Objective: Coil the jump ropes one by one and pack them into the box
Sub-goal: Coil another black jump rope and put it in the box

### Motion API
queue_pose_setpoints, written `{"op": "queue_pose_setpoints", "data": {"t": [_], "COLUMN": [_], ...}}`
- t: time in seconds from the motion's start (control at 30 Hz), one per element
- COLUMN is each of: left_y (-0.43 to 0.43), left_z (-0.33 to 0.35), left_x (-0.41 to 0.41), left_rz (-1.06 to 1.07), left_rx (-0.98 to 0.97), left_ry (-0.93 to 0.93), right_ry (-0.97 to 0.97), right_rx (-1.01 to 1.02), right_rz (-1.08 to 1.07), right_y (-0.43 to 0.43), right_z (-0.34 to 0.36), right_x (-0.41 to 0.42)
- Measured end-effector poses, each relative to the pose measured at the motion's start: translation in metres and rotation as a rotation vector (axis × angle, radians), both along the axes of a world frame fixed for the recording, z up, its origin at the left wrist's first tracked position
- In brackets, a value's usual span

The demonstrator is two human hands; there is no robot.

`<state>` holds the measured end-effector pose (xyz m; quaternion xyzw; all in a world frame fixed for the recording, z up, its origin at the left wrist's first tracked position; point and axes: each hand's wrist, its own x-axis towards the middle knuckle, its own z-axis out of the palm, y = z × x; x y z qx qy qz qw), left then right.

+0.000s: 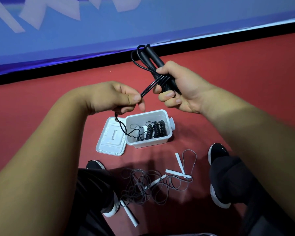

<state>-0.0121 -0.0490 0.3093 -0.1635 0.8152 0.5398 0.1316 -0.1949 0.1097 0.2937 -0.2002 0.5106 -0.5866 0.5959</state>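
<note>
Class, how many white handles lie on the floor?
4 handles: two crossed near the right shoe, one amid the tangled cord, one by the left shoe. Others may be hidden.

Two hands point(116, 97) point(180, 89), one held rope point(154, 56), one box point(152, 142), one lid point(111, 138), three coiled ropes point(157, 130), four white handles point(180, 161).

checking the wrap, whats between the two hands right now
In the head view, a doubled black cord runs straight from the left hand's pinch to the black handles gripped in the right hand; nothing else spans the gap.
</note>
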Motion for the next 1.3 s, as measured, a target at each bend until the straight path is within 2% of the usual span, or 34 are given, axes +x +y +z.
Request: {"op": "queue_pose_setpoints", "data": {"t": [0.13, 0.27, 0.47, 0.7, 0.77, 0.87, 1.03, 1.2, 1.3], "left_y": [-0.002, 0.0, 0.009, 0.006, 0.01, 0.017, 0.017, 0.013, 0.012], "left_z": [-0.011, -0.027, -0.039, -0.033, -0.032, -0.024, -0.01, -0.007, -0.007], "left_x": [-0.003, -0.011, -0.018, -0.019, -0.025, -0.031, -0.028, -0.022, -0.018], "left_rz": [0.053, 0.059, 0.073, 0.058, 0.106, 0.187, 0.172, 0.166, 0.055], "left_rx": [-0.117, -0.329, -0.259, -0.202, -0.164, -0.115, -0.276, -0.482, -0.632], "left_ry": [0.009, -0.021, -0.008, 0.13, 0.158, 0.225, 0.298, 0.299, 0.277], "right_ry": [0.087, 0.102, 0.115, 0.112, 0.14, 0.181, 0.335, 0.625, 0.719], "right_rx": [0.036, 0.051, 0.058, 0.248, 0.296, 0.327, 0.372, 0.383, 0.398], "right_rz": [0.017, 0.122, 0.404, 0.807, 0.85, 0.811, 0.679, 0.378, 0.251], "right_y": [0.002, 0.006, 0.012, 0.021, 0.022, 0.019, 0.01, 0.001, -0.002], "right_z": [0.002, 0.0, 0.001, -0.006, -0.011, -0.02, -0.035, -0.043, -0.046], "right_x": [0.001, 0.001, 0.002, 0.009, 0.014, 0.018, 0.012, 0.008, 0.004]}}
